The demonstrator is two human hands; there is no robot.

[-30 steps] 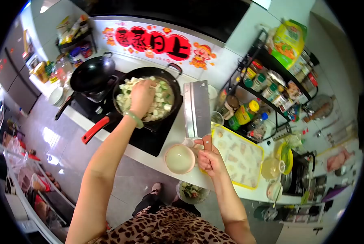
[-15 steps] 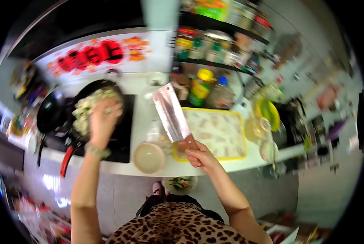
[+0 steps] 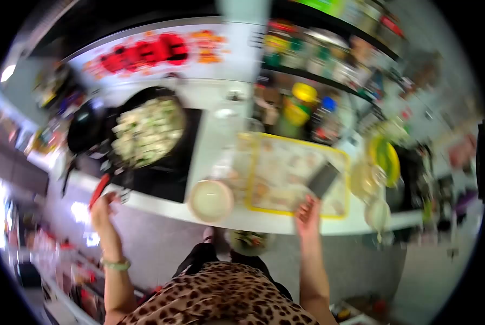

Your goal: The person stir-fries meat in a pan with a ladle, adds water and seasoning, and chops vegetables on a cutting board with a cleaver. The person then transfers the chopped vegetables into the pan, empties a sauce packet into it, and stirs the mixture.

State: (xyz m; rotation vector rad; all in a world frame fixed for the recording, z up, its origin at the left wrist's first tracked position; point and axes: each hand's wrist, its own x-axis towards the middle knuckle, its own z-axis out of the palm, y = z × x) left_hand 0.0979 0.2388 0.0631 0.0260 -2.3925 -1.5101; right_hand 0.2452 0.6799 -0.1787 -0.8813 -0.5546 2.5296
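A wok (image 3: 155,93) stands on the stove, full of pale chopped pieces with green bits (image 3: 145,130). My left hand (image 3: 105,208) is at the end of the wok's red handle (image 3: 99,190), its fingers loosely bent and apart. Blur hides whether it touches the handle. My right hand (image 3: 308,214) grips the cleaver (image 3: 323,180) by its handle, which the fingers mostly cover. The cleaver's blade lies low over the right part of the yellow-edged cutting board (image 3: 251,176). A pale bowl (image 3: 211,201) stands left of the board.
A second dark pan (image 3: 84,127) is left of the wok. Behind the board are a yellow-capped bottle (image 3: 301,105), a blue-capped bottle (image 3: 325,120) and shelves of jars (image 3: 323,51). A yellow-rimmed basin (image 3: 384,157) sits right. A bin with scraps (image 3: 249,242) stands on the floor.
My left hand has left the wok's contents and come down to its red handle. My right hand has lowered the cleaver from upright to over the board. The view has shifted left.
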